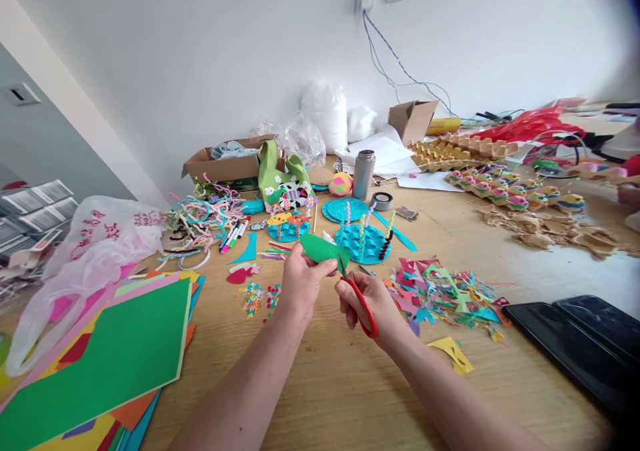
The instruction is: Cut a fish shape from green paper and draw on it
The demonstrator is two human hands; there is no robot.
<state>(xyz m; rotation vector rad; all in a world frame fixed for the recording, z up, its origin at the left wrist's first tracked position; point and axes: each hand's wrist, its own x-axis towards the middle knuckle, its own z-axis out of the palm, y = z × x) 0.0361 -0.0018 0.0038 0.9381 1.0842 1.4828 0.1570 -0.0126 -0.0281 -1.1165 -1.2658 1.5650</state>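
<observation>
Pinching green paper cutout (pixel 320 248) in left hand (pixel 300 284), raised above wooden table (pixel 350 384) for blade access. Right hand (pixel 373 308) closed through red-handled scissors (pixel 357 298), blades biting cutout's edge (offcuts (pixel 440 294) heaped just right).

At your nine o'clock on the tabletop (pixel 325 398) lies a stack of coloured paper sheets (pixel 100 371), a green sheet on top, with a white plastic bag (pixel 85 251) just beyond it. At eleven o'clock you see tangled pipe cleaners (pixel 200 218) before an open cardboard box (pixel 225 164). At twelve stands a metal flask (pixel 363 174), a tape roll (pixel 383 200) just beside it. Paper scraps (pixel 440 294) pile at two o'clock, two dark phones (pixel 580 344) at three.
</observation>
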